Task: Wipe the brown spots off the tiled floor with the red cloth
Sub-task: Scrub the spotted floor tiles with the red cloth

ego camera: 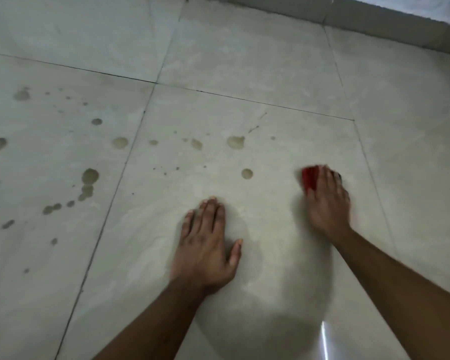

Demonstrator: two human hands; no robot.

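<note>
Pale tiled floor (283,255) under both palms. Left hand (205,245) flat, fingers close together, thumb splayed. Right hand (327,203) blurred, fingers pressed down over red cloth (309,179). Beyond and leftward, brown spots (236,142) scattered across two tiles, unobstructed. Farthest, skirting edge (374,22).

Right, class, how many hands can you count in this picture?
2. The left hand lies flat on the tiled floor near the middle; the right hand is further right, on the red cloth. None looks hidden.
</note>
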